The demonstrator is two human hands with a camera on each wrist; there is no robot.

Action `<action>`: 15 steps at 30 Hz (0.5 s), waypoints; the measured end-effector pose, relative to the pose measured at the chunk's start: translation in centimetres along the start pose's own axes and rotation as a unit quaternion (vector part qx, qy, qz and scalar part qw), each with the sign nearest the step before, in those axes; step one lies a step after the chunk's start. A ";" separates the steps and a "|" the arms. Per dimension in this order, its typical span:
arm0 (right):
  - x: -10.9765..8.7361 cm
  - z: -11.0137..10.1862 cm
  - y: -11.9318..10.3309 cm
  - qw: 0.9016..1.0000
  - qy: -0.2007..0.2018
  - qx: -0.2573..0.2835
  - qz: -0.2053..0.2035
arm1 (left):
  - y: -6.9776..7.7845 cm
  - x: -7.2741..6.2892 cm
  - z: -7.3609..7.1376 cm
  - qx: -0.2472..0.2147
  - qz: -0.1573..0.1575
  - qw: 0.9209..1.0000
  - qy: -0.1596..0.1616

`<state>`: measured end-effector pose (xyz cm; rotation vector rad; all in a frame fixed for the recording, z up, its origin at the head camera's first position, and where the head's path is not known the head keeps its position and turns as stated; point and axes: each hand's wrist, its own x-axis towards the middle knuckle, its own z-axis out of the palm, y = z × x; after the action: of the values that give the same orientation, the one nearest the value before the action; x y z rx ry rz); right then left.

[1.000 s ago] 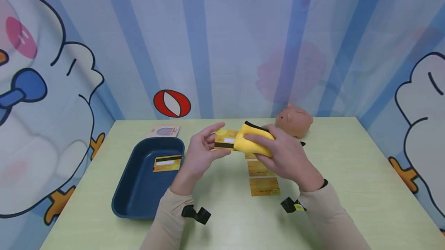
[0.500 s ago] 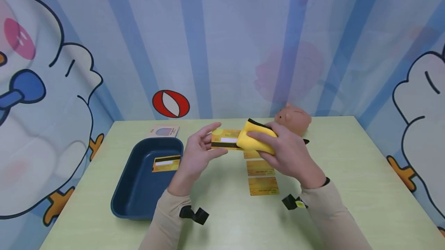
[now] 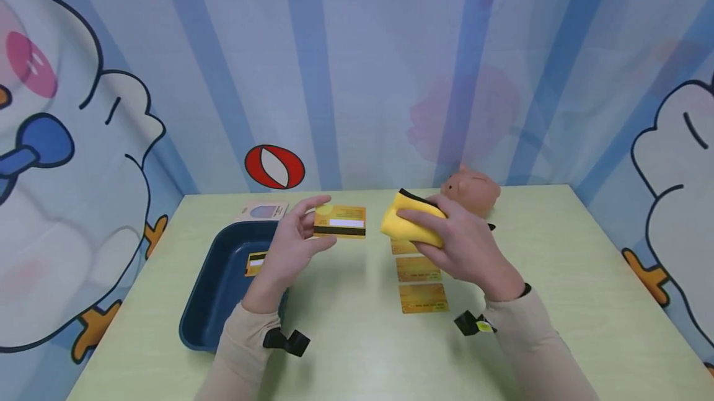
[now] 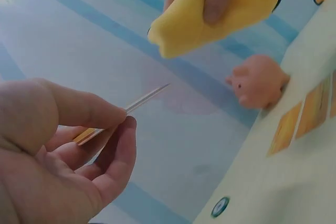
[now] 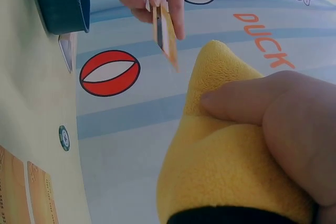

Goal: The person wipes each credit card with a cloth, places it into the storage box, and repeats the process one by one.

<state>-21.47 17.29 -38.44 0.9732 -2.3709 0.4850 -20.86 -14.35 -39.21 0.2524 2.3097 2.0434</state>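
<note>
Between thumb and fingers my left hand (image 3: 290,243) pinches a gold bank card (image 3: 340,222), its black stripe and white strip facing the head camera. The left wrist view shows the card (image 4: 149,98) nearly edge-on. My right hand (image 3: 463,246) grips a bunched yellow fleece cloth (image 3: 409,220) with black edging, its thumb pressed into the fabric (image 5: 210,166). A gap separates cloth and card, both held above the table. Below the cloth, several gold cards (image 3: 423,299) lie in a column; the upper one is partly covered in the head view.
At left stands a dark blue bin (image 3: 209,308) with another gold card (image 3: 255,263) inside, partly hidden by my left wrist. A pink piggy bank (image 3: 473,191) sits at the back right. Behind the bin lies a pale printed booklet (image 3: 264,211). A poker chip (image 5: 64,138) rests near the back edge.
The card slid out from the cloth as my left hand moved left; it is now fully apart from it. My right hand shifted slightly right early on, then stayed nearly still.
</note>
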 end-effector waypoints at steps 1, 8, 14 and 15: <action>0.0 0.0 0.0 1.000 -0.001 0.000 0.000 | 0.0 -0.1 -0.6 0.008 -0.002 1.000 0.000; 0.0 -0.3 0.0 1.000 -0.006 0.001 0.005 | -0.2 -1.2 -4.7 0.058 -0.020 0.998 0.012; 0.0 -0.3 0.1 1.000 -0.002 0.006 0.004 | -0.7 -2.2 -8.4 0.102 -0.028 0.994 0.035; 0.0 -0.2 0.1 1.000 0.000 0.007 0.002 | -0.7 -2.4 -9.0 0.113 -0.029 0.992 0.037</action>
<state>-21.47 17.44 -38.22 0.9745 -2.3738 0.5051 -19.83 -23.63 -38.93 0.1176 2.5619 1.7942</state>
